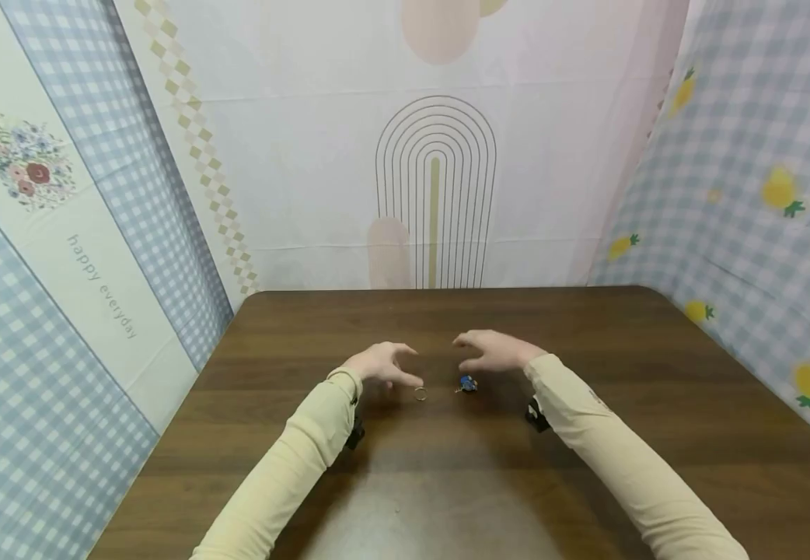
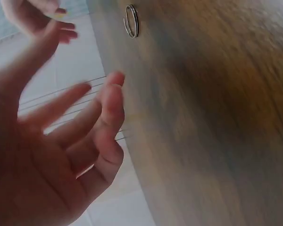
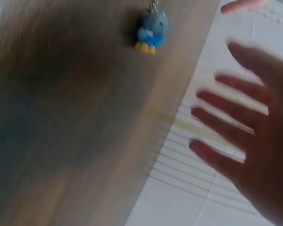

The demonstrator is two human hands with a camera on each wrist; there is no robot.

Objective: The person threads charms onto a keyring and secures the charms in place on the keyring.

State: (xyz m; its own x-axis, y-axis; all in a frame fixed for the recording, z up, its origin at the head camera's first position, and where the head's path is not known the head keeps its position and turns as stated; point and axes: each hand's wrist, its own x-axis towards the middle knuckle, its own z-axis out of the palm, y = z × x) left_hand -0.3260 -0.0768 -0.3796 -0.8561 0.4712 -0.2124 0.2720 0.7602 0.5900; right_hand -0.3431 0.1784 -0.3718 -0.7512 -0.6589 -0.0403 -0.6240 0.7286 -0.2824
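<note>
Right grip (image 1: 496, 351) near apparently grey-blue charm (image 3: 152, 34)

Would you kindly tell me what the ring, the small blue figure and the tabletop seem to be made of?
Ring: probably metal, shiny, given pale highlights along its thin band.
Small blue figure: perhaps plastic or rubber, smooth, judging by its rounded form.
Tabletop: wood or laminate, with brown grain and soft sheen.

Pale cream long left sleeve (image 1: 300, 443), softly wrinkled, gathered cuff (image 1: 344, 381), matching right sleeve (image 1: 615, 443) with a small darkish mark (image 1: 597, 398) along its upper edge, black blocky device (image 1: 356, 434) under the left wrist, second black device (image 1: 536, 416) under the right, bare left hand (image 1: 379, 363), bare right hand (image 1: 496, 351)
</note>
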